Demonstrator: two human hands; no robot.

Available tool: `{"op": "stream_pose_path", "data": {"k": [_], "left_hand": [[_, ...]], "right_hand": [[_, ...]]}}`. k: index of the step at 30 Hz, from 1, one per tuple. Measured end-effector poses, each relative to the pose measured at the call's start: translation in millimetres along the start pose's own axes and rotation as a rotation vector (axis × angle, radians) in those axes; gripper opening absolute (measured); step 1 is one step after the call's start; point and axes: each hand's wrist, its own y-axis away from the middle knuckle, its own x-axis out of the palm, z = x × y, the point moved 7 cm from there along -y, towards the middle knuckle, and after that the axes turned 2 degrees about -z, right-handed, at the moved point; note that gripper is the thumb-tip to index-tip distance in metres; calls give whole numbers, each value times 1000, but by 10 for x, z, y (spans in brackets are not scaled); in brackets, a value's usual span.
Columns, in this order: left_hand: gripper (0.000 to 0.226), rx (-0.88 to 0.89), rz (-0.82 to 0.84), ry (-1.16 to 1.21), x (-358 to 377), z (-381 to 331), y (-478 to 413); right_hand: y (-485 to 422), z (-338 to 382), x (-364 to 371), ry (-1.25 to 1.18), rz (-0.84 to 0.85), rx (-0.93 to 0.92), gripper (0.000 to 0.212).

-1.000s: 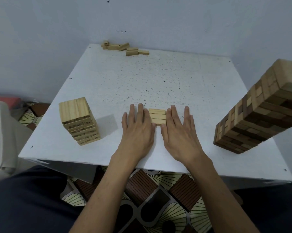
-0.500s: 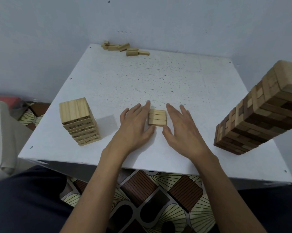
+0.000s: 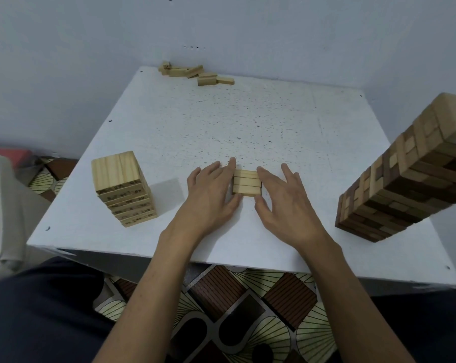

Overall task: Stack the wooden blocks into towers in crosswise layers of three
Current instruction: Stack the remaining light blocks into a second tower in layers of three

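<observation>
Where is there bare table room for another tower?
Bare: the table between the far loose blocks and the block layer. Crowded: left hand and right hand flank that layer; short tower left, tall tower right.

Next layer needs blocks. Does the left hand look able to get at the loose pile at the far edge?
Probably yes: only bare table lies between the left hand and the loose pile; the short tower stands aside.

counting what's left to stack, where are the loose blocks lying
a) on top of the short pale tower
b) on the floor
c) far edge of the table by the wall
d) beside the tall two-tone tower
c: the loose wooden blocks lie scattered at the far edge of the white table, next to the wall.
</observation>
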Motion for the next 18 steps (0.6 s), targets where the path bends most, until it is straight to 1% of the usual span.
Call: {"op": "stream_pose_path", "data": {"k": [8,13,16,18], "left_hand": [[69,6,-3,-14,1,6,-16],[71,15,13,38,4,2,-21],[79,16,21,81,21,11,-18],[78,11,15,95,40,39,-25]], "right_hand": [[-5,-17,-7,-6,-22,-4,57],[-42,-14,-32,-24,-32,-31,61],[-50,-13,-25,-36,-27,-41,62],[-56,-24,-14,-41,-24,-41,62]]}}
